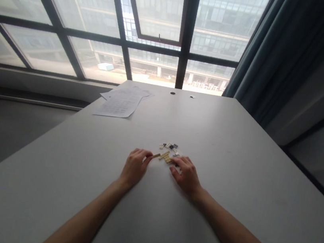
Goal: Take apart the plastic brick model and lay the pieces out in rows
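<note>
My left hand [137, 164] is closed, with a long tan toy brick [156, 155] pinched between thumb and fingers. Just to its right, several tan toy bricks [165, 156] lie on the white table [148, 216]. My right hand [184, 172] rests at the right side of these bricks, its thumb apart from its fingers. The fingertips reach to the tan bricks, and I see nothing gripped in them. Behind, a loose group of small black, white and grey bricks [171, 146] is scattered. Some pieces beside my right fingers are partly hidden.
Printed paper sheets [119, 103] lie at the table's far left. Two round holes, one a dark cable hole [172, 93], sit near the far edge. Beyond stand large framed windows [162, 13]. A dark blue curtain [268, 52] hangs at the right.
</note>
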Available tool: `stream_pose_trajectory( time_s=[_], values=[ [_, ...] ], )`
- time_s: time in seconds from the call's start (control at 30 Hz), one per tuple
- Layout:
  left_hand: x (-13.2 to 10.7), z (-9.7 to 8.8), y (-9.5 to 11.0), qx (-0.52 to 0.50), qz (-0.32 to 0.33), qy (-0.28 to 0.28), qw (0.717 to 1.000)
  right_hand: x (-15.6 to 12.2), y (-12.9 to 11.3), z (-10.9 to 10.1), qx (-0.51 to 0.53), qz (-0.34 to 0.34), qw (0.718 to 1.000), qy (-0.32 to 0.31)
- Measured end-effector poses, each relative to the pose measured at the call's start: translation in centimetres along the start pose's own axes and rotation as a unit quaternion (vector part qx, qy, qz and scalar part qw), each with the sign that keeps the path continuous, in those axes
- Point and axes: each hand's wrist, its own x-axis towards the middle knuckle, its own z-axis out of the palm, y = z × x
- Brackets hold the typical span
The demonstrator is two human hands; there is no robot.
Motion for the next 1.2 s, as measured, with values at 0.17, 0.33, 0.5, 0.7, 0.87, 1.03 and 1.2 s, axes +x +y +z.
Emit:
stream_pose_trajectory(
  time_s=[0.17, 0.33, 0.5, 0.7, 0.87, 1.03, 1.2],
  values=[
    [-2.3, -1.0, 3.7, -0.146, 0.018, -0.035, 0.988, -1.5, -2.2, -0.1, 0.233, 0.156, 0.96, -0.015],
    [-3.1, -0.7, 5.0, -0.277, -0.075, -0.005, 0.958, -2.5, -3.3, 0.0, 0.372, 0.259, 0.89, -0.04],
    [-2.7, -0.8, 4.6, -0.41, -0.2, 0.005, 0.89, -3.2, -4.6, 0.4, 0.474, 0.326, 0.812, -0.101],
    [-2.6, -1.5, 5.0, -0.412, -0.211, -0.003, 0.887, -3.5, -4.9, 0.7, 0.508, 0.35, 0.78, -0.106],
    [-2.7, -1.4, 4.8, -0.447, -0.215, -0.023, 0.868, -3.4, -4.5, 0.7, 0.506, 0.358, 0.779, -0.096],
    [-2.9, -1.3, 4.7, -0.453, -0.214, -0.053, 0.863, -3.0, -3.8, 0.6, 0.503, 0.367, 0.782, -0.021],
    [-3.4, -0.9, 5.4, -0.413, -0.167, -0.154, 0.882, -2.8, -3.1, 0.7, 0.492, 0.353, 0.795, 0.024]
  ],
)
